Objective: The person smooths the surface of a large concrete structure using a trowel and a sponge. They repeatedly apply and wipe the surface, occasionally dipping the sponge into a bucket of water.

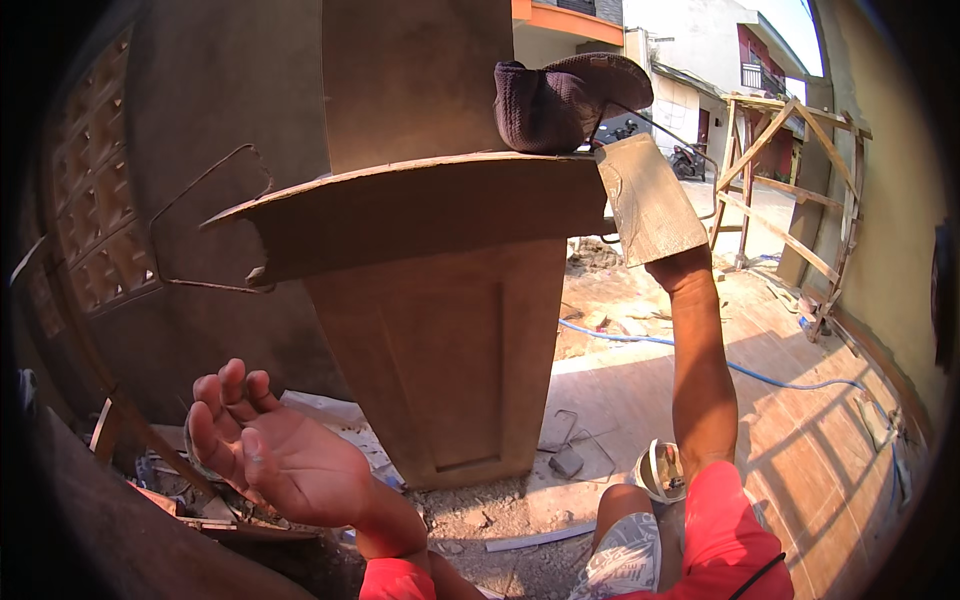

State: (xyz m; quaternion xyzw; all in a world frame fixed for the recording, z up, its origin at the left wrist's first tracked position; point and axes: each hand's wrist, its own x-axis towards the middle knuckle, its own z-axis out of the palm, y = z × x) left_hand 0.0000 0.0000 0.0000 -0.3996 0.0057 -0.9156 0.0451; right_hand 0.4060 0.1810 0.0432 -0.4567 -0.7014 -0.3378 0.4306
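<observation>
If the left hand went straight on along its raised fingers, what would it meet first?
Probably the bent metal rod, though depth is unclear: the left hand might pass it and meet the dark wall behind.

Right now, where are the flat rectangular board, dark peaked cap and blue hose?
Flat rectangular board (653, 203): head view, middle of its broad face.
Dark peaked cap (548, 108): head view, side of its crown.
Blue hose (618, 337): head view, section near its visible left end.
</observation>
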